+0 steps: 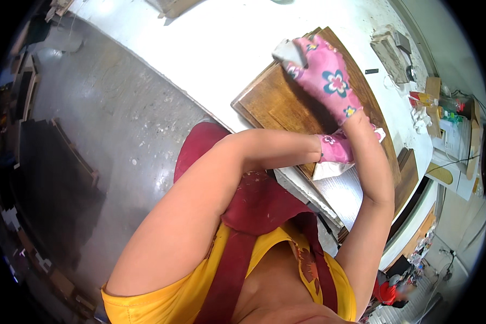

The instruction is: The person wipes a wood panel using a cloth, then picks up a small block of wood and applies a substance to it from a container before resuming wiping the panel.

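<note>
My right hand [329, 78], in a pink flowered glove, reaches to the far end of a brown wooden panel [275, 100]. Its fingers are closed round a greyish-white pad or folded cloth [290, 53], which lies at the panel's far edge. Nearer to me, my left hand [336, 149] wears a matching glove and passes beneath my right forearm. A white cloth [329, 171] shows bunched under that hand and on its far side, against the panel. My right forearm hides most of the left fingers. The panel seems to rest on other boards.
A white worktable [200, 54] carries the boards. Along its right side stand a worn block [390, 54], a small black piece [371, 71] and a cardboard box [472, 124] near bottles. Dark panels [48, 178] occupy the floor at left. Another person in red [384, 291] is at lower right.
</note>
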{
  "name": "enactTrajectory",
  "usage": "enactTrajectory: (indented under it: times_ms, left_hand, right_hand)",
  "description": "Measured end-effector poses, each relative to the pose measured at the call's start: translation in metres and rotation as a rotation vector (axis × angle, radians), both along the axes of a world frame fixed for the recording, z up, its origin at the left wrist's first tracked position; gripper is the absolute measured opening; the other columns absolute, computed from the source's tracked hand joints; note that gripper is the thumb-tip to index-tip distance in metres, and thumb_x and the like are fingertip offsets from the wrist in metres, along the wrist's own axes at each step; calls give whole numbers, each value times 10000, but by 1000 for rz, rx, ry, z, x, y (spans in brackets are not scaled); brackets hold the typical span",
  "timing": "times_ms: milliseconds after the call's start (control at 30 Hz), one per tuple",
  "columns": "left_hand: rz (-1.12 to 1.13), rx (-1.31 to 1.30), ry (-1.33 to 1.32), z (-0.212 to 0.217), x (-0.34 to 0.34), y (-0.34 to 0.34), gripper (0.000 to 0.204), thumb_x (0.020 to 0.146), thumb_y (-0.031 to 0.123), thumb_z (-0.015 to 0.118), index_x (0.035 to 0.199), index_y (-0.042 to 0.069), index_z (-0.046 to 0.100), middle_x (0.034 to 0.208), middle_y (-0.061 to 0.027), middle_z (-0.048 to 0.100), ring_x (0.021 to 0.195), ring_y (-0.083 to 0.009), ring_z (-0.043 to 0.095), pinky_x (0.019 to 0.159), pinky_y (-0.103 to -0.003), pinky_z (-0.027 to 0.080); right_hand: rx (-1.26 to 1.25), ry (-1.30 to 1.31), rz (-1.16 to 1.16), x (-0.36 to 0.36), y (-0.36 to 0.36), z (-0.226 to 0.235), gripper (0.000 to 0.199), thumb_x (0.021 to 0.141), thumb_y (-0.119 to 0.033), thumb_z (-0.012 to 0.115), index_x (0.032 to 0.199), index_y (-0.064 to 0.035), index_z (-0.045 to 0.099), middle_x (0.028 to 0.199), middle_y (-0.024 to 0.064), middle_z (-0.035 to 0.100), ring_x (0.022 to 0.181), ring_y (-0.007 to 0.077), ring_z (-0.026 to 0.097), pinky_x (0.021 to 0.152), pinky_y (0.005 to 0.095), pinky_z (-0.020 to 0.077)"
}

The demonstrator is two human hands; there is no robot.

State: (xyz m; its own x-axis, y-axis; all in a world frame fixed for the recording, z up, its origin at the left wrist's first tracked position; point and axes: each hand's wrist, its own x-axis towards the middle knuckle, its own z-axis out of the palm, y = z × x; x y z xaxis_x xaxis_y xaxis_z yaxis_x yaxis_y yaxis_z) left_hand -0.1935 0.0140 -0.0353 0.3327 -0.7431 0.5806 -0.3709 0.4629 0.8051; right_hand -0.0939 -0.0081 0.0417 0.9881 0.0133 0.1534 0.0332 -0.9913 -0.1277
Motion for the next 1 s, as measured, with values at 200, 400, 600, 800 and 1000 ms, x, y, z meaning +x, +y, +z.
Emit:
enactTrajectory:
  times_ms: [200, 400, 600, 800, 1000]
  left_hand:
    - [14, 98, 10, 29, 2, -15, 326, 836, 145, 511, 1150, 62, 533, 1150, -152, 563, 1104, -295, 522, 980, -427, 393]
    - [272, 24, -418, -19, -20, -49, 353, 725, 139, 594, 1078, 124, 607, 1107, -68, 605, 1077, -243, 545, 955, -401, 405]
    - [-163, 93, 34, 12, 10, -14, 462, 675, 109, 659, 1134, 97, 608, 1215, -117, 540, 1127, -241, 518, 1002, -367, 382]
    - [-263, 10, 765, 74, 111, 119, 584, 718, -87, 527, 1294, 6, 495, 1313, -125, 500, 1189, -217, 507, 1001, -292, 402]
    - [210, 552, -208, 22, 146, 185, 612, 829, 17, 554, 1411, 76, 373, 1403, -121, 442, 1291, -325, 429, 1075, -392, 349]
  right_hand:
    - [-74, 62, -354, 35, -85, 0, 444, 829, -383, 605, 1135, -60, 609, 1082, 174, 593, 978, 316, 614, 863, 408, 499]
    - [-126, 0, -486, 33, -136, 3, 470, 815, -365, 591, 1180, -69, 597, 1096, 185, 597, 1012, 340, 592, 883, 401, 468]
    - [786, -354, -654, -45, -193, -15, 396, 819, -156, 564, 1200, -55, 606, 980, 130, 653, 811, 181, 622, 692, 276, 497]
    - [1111, -708, -810, -100, -192, -75, 382, 800, -18, 542, 1176, -6, 609, 963, 94, 651, 753, 108, 591, 618, 209, 450]
    - [620, -375, -898, -60, -131, -55, 364, 816, -144, 595, 1172, -73, 618, 976, 114, 640, 664, 172, 631, 637, 267, 509]
